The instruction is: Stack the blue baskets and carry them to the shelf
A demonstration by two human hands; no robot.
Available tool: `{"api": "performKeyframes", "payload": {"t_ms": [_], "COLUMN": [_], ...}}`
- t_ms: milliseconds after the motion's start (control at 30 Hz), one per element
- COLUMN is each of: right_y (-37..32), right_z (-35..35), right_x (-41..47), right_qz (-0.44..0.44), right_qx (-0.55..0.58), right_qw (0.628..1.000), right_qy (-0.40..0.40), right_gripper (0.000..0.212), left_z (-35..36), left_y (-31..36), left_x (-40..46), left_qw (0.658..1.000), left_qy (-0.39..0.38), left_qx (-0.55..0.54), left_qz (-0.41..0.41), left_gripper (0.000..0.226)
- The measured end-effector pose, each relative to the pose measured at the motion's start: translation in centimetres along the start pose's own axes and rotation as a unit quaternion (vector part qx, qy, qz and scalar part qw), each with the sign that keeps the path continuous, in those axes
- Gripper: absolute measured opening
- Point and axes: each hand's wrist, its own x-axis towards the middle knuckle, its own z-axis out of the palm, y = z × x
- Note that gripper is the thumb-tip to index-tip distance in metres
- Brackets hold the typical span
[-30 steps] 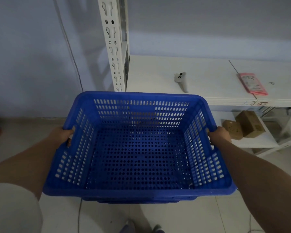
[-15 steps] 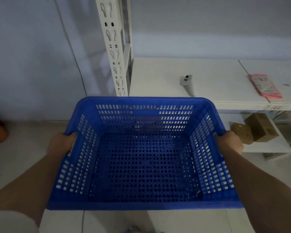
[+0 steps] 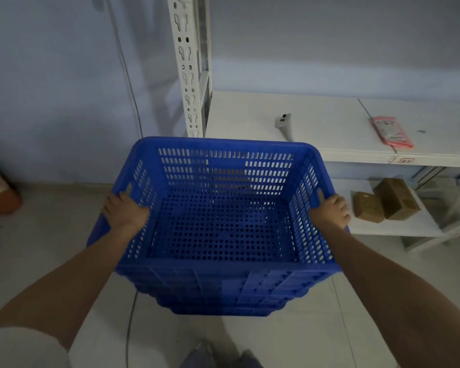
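Observation:
A stack of blue perforated baskets (image 3: 223,272) is held in the air in front of me, nested one inside another, with the far rim tipped up toward the shelf. My left hand (image 3: 125,211) grips the left rim by its handle slot. My right hand (image 3: 329,211) grips the right rim the same way. The white shelf (image 3: 316,120) stands just beyond the baskets, and its front edge is partly hidden behind the far rim.
A white slotted upright post (image 3: 186,65) rises at the shelf's left corner. On the shelf lie a small grey device (image 3: 284,124) and a pink packet (image 3: 391,131). Two brown boxes (image 3: 385,201) sit on the lower shelf. An orange object (image 3: 0,195) is at far left on the floor.
The baskets have risen and tipped away from me, so the near wall and the nested baskets underneath now show. The shelf is closer in view.

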Motion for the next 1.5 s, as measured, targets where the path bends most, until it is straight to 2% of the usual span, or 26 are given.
{"api": "performKeyframes", "payload": {"t_ms": [33, 67, 100, 133, 200, 267, 300, 367, 433, 500, 733, 1000, 1133, 1233, 1300, 1333, 1400, 1433, 1500], "right_y": [-0.2, -0.5, -0.9, -1.1, -1.2, -0.8, -0.6, -0.3, -0.2, -0.3, -0.3, -0.8, -0.7, -0.3, 0.2, 0.6, 1.5, 1.9, 2.0], "right_z": [0.1, 0.2, 0.3, 0.4, 1.3, 2.4, 2.8, 3.4, 3.6, 3.5, 4.0, 5.0, 5.0, 5.1, 5.0, 4.9, 4.7, 4.8, 4.6], "right_x": [-1.0, -2.1, -3.2, -4.6, -7.8, -10.8, -11.7, -12.7, -12.8, -12.7, -12.7, -12.1, -12.3, -12.3, -12.6, -12.6, -12.3, -12.3, -12.6], "right_qz": [-0.020, -0.050, -0.088, -0.131, -0.203, -0.258, -0.284, -0.329, -0.351, -0.366, -0.353, -0.339, -0.346, -0.362, -0.401, -0.427, -0.474, -0.490, -0.450], "right_qx": [-0.024, -0.045, -0.049, -0.028, 0.048, 0.053, 0.013, -0.083, -0.144, -0.169, -0.142, -0.140, -0.121, -0.096, -0.085, -0.081, -0.092, -0.109, -0.158], "right_qw": [0.999, 0.997, 0.993, 0.986, 0.954, 0.927, 0.922, 0.915, 0.905, 0.895, 0.912, 0.923, 0.924, 0.922, 0.906, 0.894, 0.871, 0.862, 0.873], "right_qy": [-0.014, -0.028, -0.055, -0.102, -0.214, -0.267, -0.262, -0.219, -0.193, -0.190, -0.156, -0.116, -0.108, -0.094, -0.104, -0.109, -0.089, -0.072, -0.103], "right_gripper": [0.078, 0.074, 0.066, 0.056, 0.028, 0.034, 0.039, 0.045, 0.044, 0.042, 0.047, 0.049, 0.047, 0.046, 0.049, 0.051, 0.051, 0.047, 0.037], "left_z": [0.0, 0.3, 0.4, 1.2, 2.5, 3.7, 4.3, 5.3, 5.9, 6.1, 6.5, 7.9, 7.9, 7.8, 7.9, 7.7, 7.4, 6.9, 6.1], "left_y": [0.5, 1.0, 1.7, 2.2, 3.1, 3.8, 3.9, 3.7, 3.4, 3.2, 3.3, 3.5, 3.4, 3.3, 2.9, 2.8, 2.5, 2.4, 2.4], "left_x": [-1.4, -2.6, -4.4, -5.9, -8.7, -11.3, -12.1, -13.2, -13.7, -13.9, -13.5, -12.3, -12.5, -12.8, -12.9, -12.9, -12.8, -12.9, -13.1], "left_qw": [0.999, 0.995, 0.987, 0.978, 0.963, 0.947, 0.943, 0.939, 0.938, 0.939, 0.939, 0.924, 0.924, 0.930, 0.928, 0.925, 0.902, 0.886, 0.867], "left_qy": [-0.019, -0.052, -0.095, -0.129, -0.198, -0.240, -0.234, -0.165, -0.090, -0.052, -0.024, 0.071, 0.073, 0.037, 0.007, -0.005, -0.013, -0.032, -0.079], "left_qx": [-0.021, -0.069, -0.107, -0.133, -0.114, -0.061, -0.011, 0.077, 0.090, 0.093, 0.113, 0.088, 0.092, 0.071, 0.062, 0.055, 0.052, 0.062, 0.100], "left_qz": [0.018, 0.043, 0.069, 0.099, 0.145, 0.202, 0.235, 0.291, 0.322, 0.327, 0.323, 0.366, 0.364, 0.359, 0.367, 0.377, 0.428, 0.459, 0.483], "left_gripper": [0.058, 0.032, 0.020, 0.030, 0.037, 0.043, 0.046, 0.050, 0.047, 0.044, 0.048, 0.042, 0.047, 0.051, 0.056, 0.066, 0.089, 0.091, 0.081]}}
